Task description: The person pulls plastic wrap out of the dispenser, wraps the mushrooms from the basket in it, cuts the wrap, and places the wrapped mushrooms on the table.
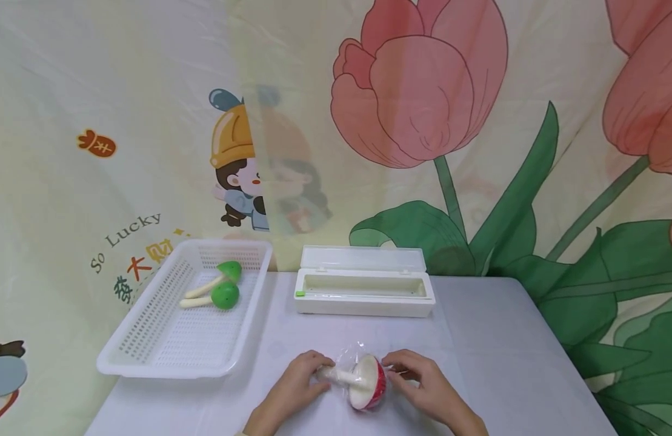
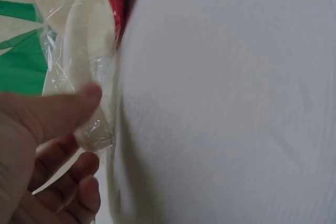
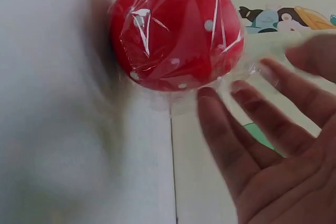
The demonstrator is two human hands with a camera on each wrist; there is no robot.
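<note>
A toy mushroom [image 1: 368,381] with a red, white-dotted cap and a pale stem lies on its side, wrapped in clear plastic. My left hand [image 1: 303,383] pinches the end of its stem; in the left wrist view the thumb [image 2: 68,111] lies over the wrapped stem [image 2: 79,51] and the other fingers curl below. At the cap's side is my right hand [image 1: 425,384]. The right wrist view has its fingers [image 3: 273,114] spread and loosely bent, fingertips right at the plastic around the red cap [image 3: 173,30].
A white perforated basket [image 1: 172,357] stands at left, with two green-capped toy mushrooms [image 1: 225,295] inside. Behind the hands sits a long white box [image 1: 363,307], its clear lid [image 1: 363,258] raised. A printed curtain [image 1: 292,72] hangs behind the white-covered table [image 1: 494,339].
</note>
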